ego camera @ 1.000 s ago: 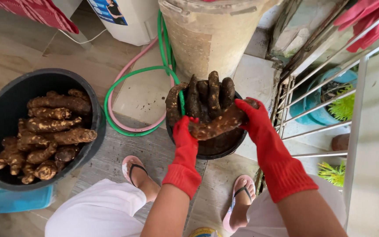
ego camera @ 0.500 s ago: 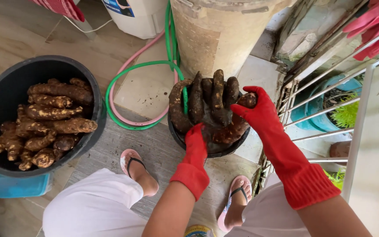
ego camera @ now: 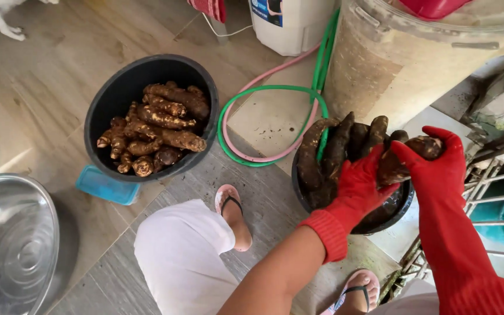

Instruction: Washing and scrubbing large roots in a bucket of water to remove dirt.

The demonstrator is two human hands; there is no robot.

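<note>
Two red-gloved hands are seen in the head view at right of frame: the left hand (ego camera: 360, 189) and right hand (ego camera: 438, 169) are both closed around one muddy root (ego camera: 406, 157) above a small dark bucket (ego camera: 398, 213). It is judged firm, heavy and slippery; gripping mid-length suits best.

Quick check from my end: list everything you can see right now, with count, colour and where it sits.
Large tub: one, black, upper left floor, holding a pile of brown muddy roots.
Small tub: one, black, centre right, packed with dark wet roots.
Metal basin: one, silver, lower left.
Flat lid: one, blue, under the large tub's edge.
Hoses: two, green and pink, coiled between the tubs.
Big barrel: one, beige, top right.
White container: one, top centre.
Sandals: two, pink, on the feet.
Left hand: red glove, on the roots.
Right hand: red glove, gripping one root.
</note>
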